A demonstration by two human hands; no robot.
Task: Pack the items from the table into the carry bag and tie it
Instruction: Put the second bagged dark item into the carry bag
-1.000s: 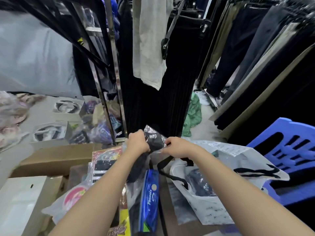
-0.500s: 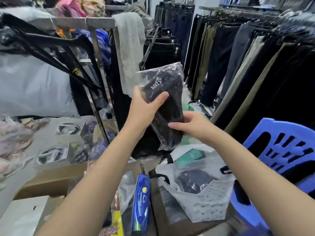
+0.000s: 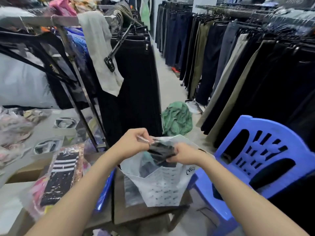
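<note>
A white printed carry bag [image 3: 162,186] stands open on the dark wooden table [image 3: 136,213]. Both hands hold a black garment in a clear plastic packet [image 3: 161,149] right at the bag's mouth. My left hand [image 3: 134,142] pinches the packet's top left corner. My right hand [image 3: 185,153] grips its right side. Dark and teal items lie inside the bag, partly hidden. Left of the bag a blue packet [image 3: 104,189] and a black-and-white striped packet [image 3: 61,176] lie on the table.
A blue plastic chair [image 3: 259,160] stands close to the right of the table. A rack of black clothes [image 3: 134,79] hangs right behind the bag. A green cloth heap [image 3: 177,118] lies on the aisle floor. Cardboard boxes [image 3: 29,169] and packets crowd the left.
The black packet was picked up from the table, raised high in front of the rack, then brought down to the mouth of the carry bag. The view has tilted up.
</note>
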